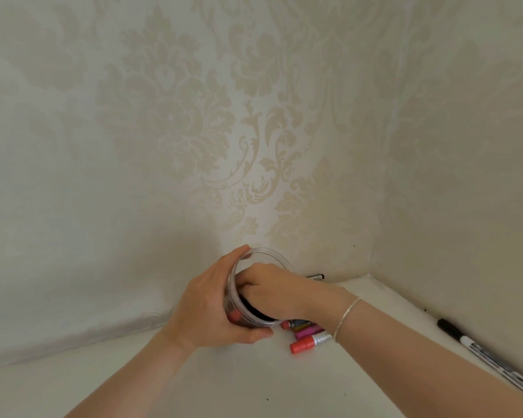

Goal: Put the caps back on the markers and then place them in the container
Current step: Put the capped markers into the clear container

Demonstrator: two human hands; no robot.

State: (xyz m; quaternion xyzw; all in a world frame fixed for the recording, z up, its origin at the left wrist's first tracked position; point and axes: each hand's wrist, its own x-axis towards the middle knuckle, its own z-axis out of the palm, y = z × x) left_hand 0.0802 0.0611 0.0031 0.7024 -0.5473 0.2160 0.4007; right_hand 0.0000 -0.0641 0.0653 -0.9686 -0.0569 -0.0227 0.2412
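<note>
The left hand [207, 309] gripped the clear container [255, 289] near the surface's back corner; the right hand [272, 289] reached inside, finger state indeterminable. Capped markers [307, 334] lay beside it, a black marker [477, 349] along the right edge. Placement appeared unfinished.

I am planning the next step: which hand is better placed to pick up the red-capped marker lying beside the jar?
The right hand: it is reaching into the jar, directly above the red-capped marker. The left hand grips the jar, steadying it.
</note>
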